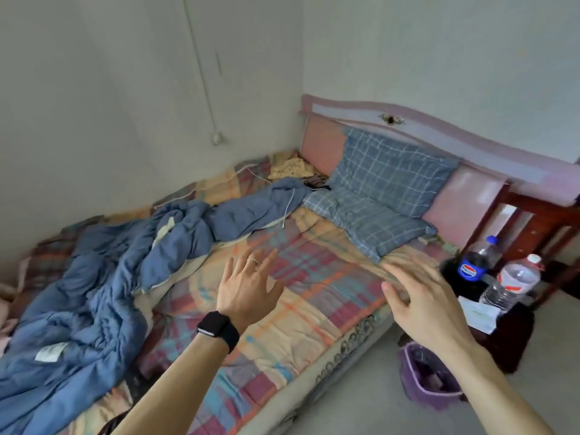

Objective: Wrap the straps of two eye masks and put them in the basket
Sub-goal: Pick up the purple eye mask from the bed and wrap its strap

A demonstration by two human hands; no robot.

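Observation:
My left hand (249, 285) hovers over the plaid bed cover (314, 296), fingers spread, holding nothing; it wears a ring, and a black watch sits on the wrist. My right hand (430, 306) is held out over the bed's right edge, fingers apart and empty, slightly blurred. A small dark thing (317, 184) lies by the pillows at the head of the bed; I cannot tell what it is. No eye mask is clearly visible. A purple basket-like bin (420, 387) stands on the floor beside the bed, below my right forearm.
A crumpled blue quilt (103, 284) covers the bed's left half. Two blue checked pillows (389, 183) lean at the pink headboard (470, 196). A dark bedside stand (518, 328) at right holds a Pepsi bottle (477, 262), a clear water bottle (514, 281) and white paper.

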